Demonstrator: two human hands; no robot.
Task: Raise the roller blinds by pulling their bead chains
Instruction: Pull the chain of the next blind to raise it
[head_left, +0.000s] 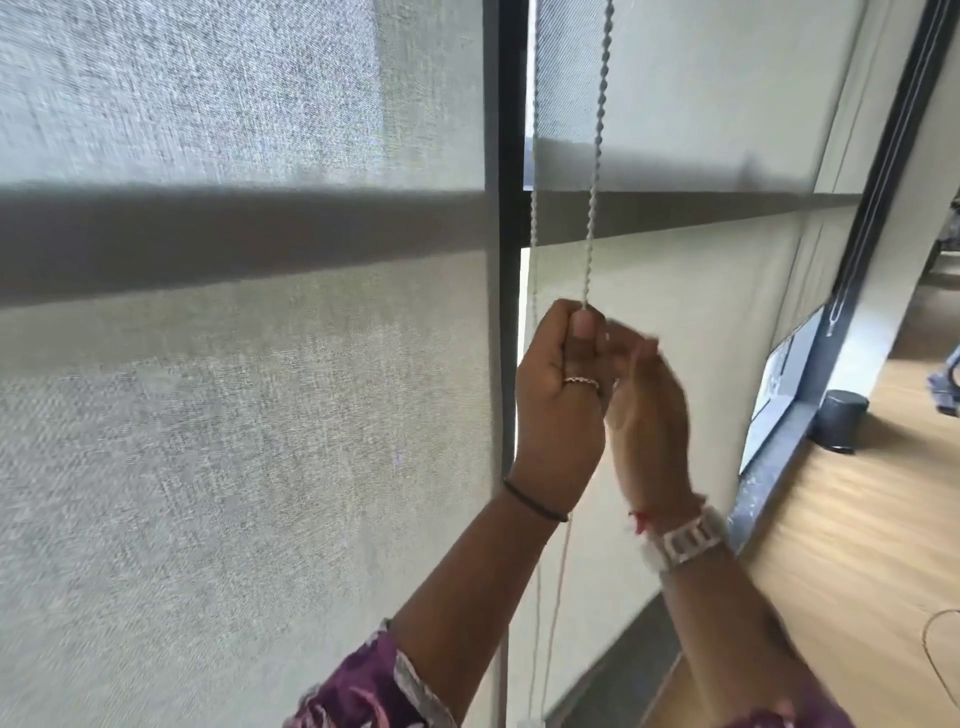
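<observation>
A white bead chain (597, 156) hangs in front of the right roller blind (701, 286), beside the dark window post (511, 130). A second strand of the chain (533, 218) runs down close to the post. My left hand (558, 410), with a ring and a black wristband, is closed in a fist around the front strand at mid height. My right hand (649, 415), blurred, sits right beside it with fingers partly spread; whether it touches the chain is unclear. The left roller blind (234, 364) fills the left side, fully lowered.
Further right another blind (831, 156) hangs partly raised above a strip of glass (779, 384) and a dark sill (769, 467). A small dark bin (839, 421) stands on the wooden floor (857, 545). A thin cable loop (940, 654) lies at the far right.
</observation>
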